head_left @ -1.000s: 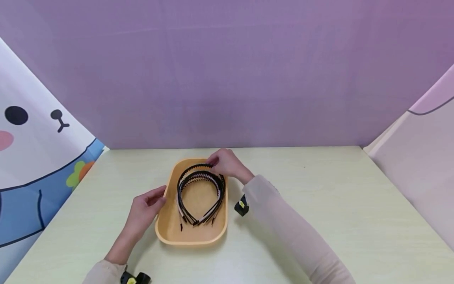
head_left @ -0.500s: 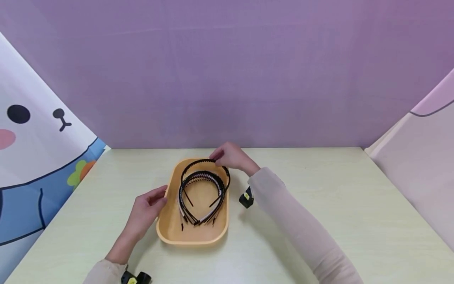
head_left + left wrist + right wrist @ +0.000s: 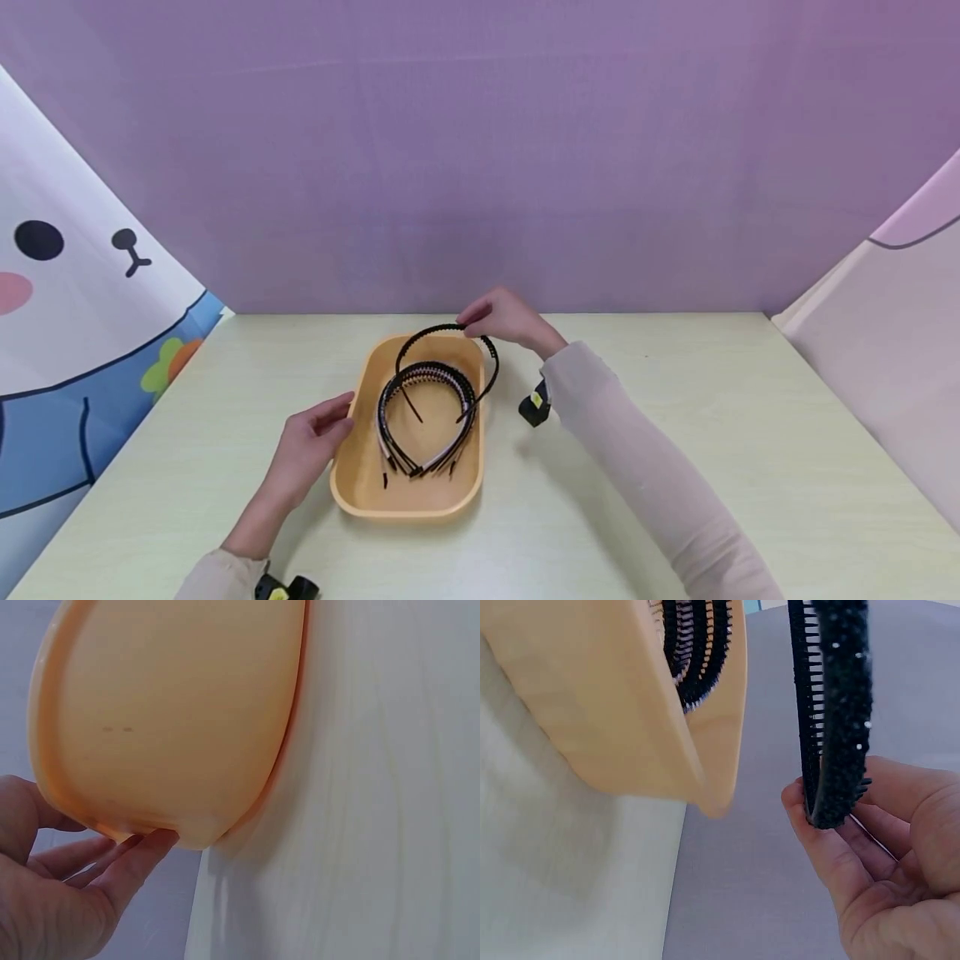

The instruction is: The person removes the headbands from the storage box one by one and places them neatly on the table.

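My right hand (image 3: pixel 504 318) pinches a black headband (image 3: pixel 405 350) at the top of its curve, above the far right corner of the tan tray (image 3: pixel 360 500). In the right wrist view, thumb and fingers grip this headband (image 3: pixel 845 712); it is toothed inside and sparkly outside. Its two ends hang down over the tray. Several other headbands (image 3: pixel 384 429), black and pale, lie nested inside the tray. My left hand (image 3: pixel 303 446) holds the tray's left rim. The left wrist view shows the thumb at the rim and the fingers (image 3: pixel 135 866) against the outer wall.
The tray stands on a pale wood-grain table (image 3: pixel 675 467). A purple cloth wall (image 3: pixel 480 167) rises along the table's back edge. Printed cloth panels (image 3: pixel 45 350) flank it at left and right.
My right hand has lifted the black headband from the others in the tray, moving it up, away and to the right. The left hand stays at the tray's rim.
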`<control>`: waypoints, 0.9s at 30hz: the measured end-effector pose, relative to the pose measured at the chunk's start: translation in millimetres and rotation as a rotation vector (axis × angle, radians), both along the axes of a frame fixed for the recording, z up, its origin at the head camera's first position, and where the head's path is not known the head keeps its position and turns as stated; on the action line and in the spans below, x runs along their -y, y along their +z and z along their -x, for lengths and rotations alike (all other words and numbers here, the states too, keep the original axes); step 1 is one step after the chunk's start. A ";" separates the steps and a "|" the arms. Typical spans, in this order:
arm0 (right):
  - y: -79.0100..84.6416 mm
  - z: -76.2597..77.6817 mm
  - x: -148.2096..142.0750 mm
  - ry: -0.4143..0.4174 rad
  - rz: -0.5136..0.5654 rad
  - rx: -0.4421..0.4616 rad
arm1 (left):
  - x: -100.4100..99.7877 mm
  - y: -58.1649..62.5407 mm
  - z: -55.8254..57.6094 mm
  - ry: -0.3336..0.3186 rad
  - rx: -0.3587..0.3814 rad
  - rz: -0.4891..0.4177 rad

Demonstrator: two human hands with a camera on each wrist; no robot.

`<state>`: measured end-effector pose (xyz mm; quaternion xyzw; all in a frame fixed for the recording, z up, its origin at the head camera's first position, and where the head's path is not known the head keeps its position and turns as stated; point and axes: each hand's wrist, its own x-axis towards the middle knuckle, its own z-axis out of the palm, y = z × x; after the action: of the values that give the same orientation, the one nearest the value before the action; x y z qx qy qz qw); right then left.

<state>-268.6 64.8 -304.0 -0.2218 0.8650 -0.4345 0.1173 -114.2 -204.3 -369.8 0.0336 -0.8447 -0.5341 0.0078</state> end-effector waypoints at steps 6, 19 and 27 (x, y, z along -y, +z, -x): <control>1.2 5.8 -10.1 -0.007 0.018 0.009 | -0.2 -0.5 -0.6 0.009 0.010 0.000; -0.5 14.9 -37.8 -0.027 0.018 0.047 | -3.2 0.1 -3.4 0.037 0.001 0.016; -4.9 27.5 -60.6 -0.064 0.001 0.085 | -3.6 0.0 -3.1 0.038 0.003 0.011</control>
<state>-296.2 125.5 -309.0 -0.1755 0.8657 -0.4474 0.1398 -111.1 -200.7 -369.7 0.0503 -0.8469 -0.5291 0.0167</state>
